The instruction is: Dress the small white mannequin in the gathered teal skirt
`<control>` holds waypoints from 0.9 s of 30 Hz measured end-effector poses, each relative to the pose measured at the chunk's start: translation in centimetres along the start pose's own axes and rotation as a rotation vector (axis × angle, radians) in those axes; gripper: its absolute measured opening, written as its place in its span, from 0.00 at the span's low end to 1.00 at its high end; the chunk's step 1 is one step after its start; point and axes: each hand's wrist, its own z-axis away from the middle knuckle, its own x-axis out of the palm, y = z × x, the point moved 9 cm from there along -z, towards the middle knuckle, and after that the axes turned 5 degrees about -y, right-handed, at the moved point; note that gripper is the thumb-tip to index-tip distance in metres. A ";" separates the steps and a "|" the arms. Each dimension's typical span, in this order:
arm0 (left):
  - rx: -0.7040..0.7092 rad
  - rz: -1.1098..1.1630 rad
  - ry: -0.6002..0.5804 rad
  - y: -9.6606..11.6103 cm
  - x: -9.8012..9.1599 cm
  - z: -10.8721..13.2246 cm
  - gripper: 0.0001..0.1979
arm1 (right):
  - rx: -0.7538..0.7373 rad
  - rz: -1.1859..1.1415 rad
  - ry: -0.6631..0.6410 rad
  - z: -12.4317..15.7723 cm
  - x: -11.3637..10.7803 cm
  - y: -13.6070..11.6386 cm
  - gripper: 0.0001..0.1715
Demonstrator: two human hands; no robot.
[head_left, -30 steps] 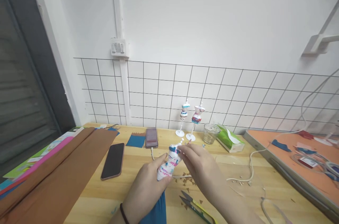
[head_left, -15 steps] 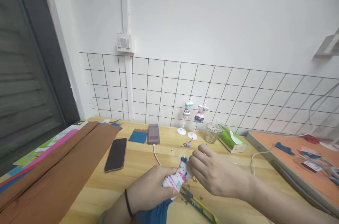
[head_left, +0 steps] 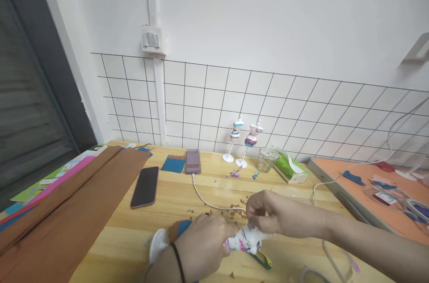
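Observation:
A miniature dress form (head_left: 243,239) with multicoloured patterned cloth on white lies tipped nearly level, its upper end to the right. My left hand (head_left: 204,245) is wrapped round its lower part. The round white base (head_left: 158,243) shows left of that wrist, and blue and brown cloth (head_left: 182,228) peeks out behind the hand. My right hand (head_left: 268,214) is closed, its curled fingertips against the upper edge of the form; any finer thing between them is hidden. Beneath the form the yellow-green handle of thread snips (head_left: 264,260) shows. Small brown scraps (head_left: 236,214) lie around the hands.
Two more dress forms (head_left: 233,138) stand by the wall, near a clear glass (head_left: 267,159) and a green tissue pack (head_left: 291,167). A phone (head_left: 145,187) and brown cloth (head_left: 83,211) lie left. A white cable (head_left: 214,205) crosses the table. An orange-topped surface (head_left: 345,176) is at right.
The dress form has turned from leaning upright to nearly level, its upper end swinging right. My left hand has rolled over, back upward, and the white base has come into view.

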 end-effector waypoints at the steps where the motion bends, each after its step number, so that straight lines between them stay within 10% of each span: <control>1: 0.000 -0.070 -0.004 -0.1 0.1 0.0 0.15 | 0.036 -0.117 -0.020 -0.1 0.1 0.6 0.08; 18: 0.252 -0.336 0.116 3.8 -1.2 0.1 0.14 | -0.007 -1.238 0.412 2.5 1.4 8.1 0.12; 27: 0.105 0.579 0.157 0.5 -2.5 -0.7 0.09 | -0.304 -1.383 0.763 5.8 0.7 8.8 0.08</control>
